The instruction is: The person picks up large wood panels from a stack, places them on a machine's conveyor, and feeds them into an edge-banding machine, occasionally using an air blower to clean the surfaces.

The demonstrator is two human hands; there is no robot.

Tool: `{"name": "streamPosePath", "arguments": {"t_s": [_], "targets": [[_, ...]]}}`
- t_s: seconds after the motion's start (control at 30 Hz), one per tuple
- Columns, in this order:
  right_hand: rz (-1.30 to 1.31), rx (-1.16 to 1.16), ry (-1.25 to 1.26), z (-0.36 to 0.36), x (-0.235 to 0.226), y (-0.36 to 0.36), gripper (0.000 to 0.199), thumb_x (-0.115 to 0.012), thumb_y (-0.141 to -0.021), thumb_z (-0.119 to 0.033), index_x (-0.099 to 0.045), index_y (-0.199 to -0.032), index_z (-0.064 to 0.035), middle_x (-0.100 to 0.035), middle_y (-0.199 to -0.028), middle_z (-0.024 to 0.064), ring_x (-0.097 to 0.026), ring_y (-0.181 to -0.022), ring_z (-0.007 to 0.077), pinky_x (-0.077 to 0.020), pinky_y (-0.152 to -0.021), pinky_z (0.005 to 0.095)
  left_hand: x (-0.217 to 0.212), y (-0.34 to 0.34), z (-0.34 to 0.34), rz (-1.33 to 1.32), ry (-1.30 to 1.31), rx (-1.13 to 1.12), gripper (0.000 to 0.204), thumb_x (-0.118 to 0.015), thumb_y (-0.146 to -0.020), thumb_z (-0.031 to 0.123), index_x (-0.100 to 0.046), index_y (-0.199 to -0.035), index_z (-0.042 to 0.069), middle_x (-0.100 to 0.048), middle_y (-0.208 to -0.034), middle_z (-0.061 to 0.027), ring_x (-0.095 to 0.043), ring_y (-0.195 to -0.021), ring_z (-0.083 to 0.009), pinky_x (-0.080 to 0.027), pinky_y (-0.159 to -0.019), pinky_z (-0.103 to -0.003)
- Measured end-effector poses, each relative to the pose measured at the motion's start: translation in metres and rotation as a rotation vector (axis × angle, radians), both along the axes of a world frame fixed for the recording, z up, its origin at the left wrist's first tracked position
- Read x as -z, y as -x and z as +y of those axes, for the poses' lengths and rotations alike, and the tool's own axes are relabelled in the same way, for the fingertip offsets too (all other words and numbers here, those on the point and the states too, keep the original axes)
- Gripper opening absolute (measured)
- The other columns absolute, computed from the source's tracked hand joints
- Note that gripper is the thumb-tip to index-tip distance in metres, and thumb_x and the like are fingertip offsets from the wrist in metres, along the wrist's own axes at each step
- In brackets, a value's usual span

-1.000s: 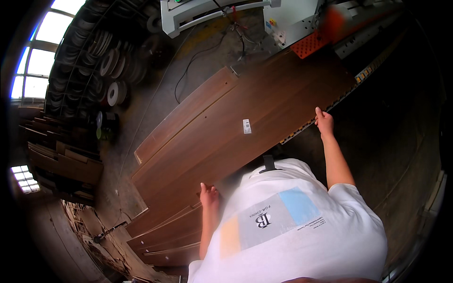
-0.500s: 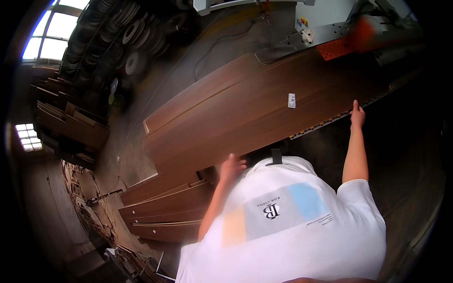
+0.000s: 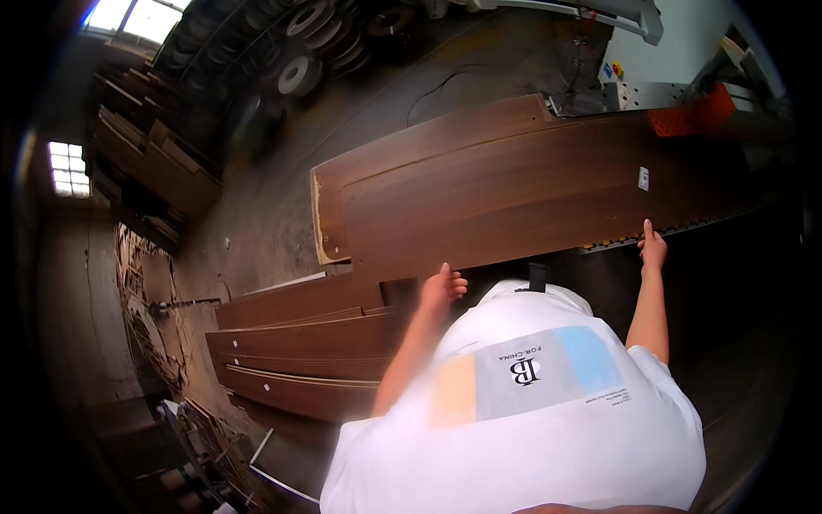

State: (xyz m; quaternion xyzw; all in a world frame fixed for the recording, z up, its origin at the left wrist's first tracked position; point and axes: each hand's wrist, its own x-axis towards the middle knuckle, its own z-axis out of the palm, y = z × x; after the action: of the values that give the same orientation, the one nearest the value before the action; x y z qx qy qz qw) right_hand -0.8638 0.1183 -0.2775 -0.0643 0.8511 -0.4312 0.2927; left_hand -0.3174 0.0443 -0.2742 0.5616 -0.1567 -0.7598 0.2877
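A long dark-brown wooden panel (image 3: pixel 479 197) lies in front of me, slanting toward a machine at the far right. A small white label (image 3: pixel 643 178) is stuck on its top. My right hand (image 3: pixel 653 248) is at the panel's near edge, thumb up on the edge and fingers curled below, beside a yellow-and-black marked strip (image 3: pixel 610 245). Farther left, my left hand (image 3: pixel 440 288) is just at the near edge with thumb raised and fingers apart. Whether it touches the panel I cannot tell.
More brown panels (image 3: pixel 300 347) are stacked low at my left. An orange perforated guard (image 3: pixel 685 116) and a white machine body (image 3: pixel 685 51) stand at the far right. Reels (image 3: pixel 300 75) sit on a rack at the back. Wood scraps (image 3: pixel 141 295) lie along the left.
The panel has slid right along the marked strip, its label now farther right. My left hand was blurred and shows more clearly now. The whole view has also shifted.
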Motion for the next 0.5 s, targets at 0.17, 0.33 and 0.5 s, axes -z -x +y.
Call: {"name": "streamPosePath", "arguments": {"t_s": [0.17, 0.33, 0.5], "targets": [[-0.074, -0.039, 0.016, -0.004, -0.003, -0.070, 0.051, -0.069, -0.088, -0.055, -0.065, -0.081, -0.0043, -0.050, -0.056, -0.0013, -0.040, -0.044, 0.0074, -0.0294, -0.044, 0.0240, -0.016, -0.049, -0.007, -0.103, 0.018, -0.137, 0.040, -0.054, -0.102, 0.039, -0.057, -0.103, -0.001, -0.065, -0.085, -0.0127, -0.062, -0.071, -0.0183, -0.051, -0.063, -0.029], [-0.085, -0.124, 0.024, -0.014, -0.005, -0.132, 0.051, -0.071, -0.087, -0.055, -0.067, -0.081, -0.0039, -0.052, -0.055, -0.0009, -0.041, -0.043, 0.0065, -0.0296, -0.043, 0.0218, 0.015, -0.118, -0.007, -0.007, 0.135, -0.262, 0.041, -0.059, -0.099, 0.042, -0.059, -0.100, 0.001, -0.065, -0.082, -0.0085, -0.063, -0.070, -0.0166, -0.051, -0.060, -0.028], [-0.100, -0.243, 0.014, -0.022, -0.020, -0.194, 0.047, -0.069, -0.090, -0.051, -0.065, -0.079, -0.0057, -0.051, -0.054, -0.0022, -0.040, -0.043, 0.0055, -0.0283, -0.043, 0.0221, 0.016, -0.143, -0.014, -0.059, 0.038, -0.466, 0.034, -0.061, -0.099, 0.039, -0.057, -0.091, 0.006, -0.055, -0.073, -0.0020, -0.054, -0.063, -0.0115, -0.043, -0.053, -0.024]]}}
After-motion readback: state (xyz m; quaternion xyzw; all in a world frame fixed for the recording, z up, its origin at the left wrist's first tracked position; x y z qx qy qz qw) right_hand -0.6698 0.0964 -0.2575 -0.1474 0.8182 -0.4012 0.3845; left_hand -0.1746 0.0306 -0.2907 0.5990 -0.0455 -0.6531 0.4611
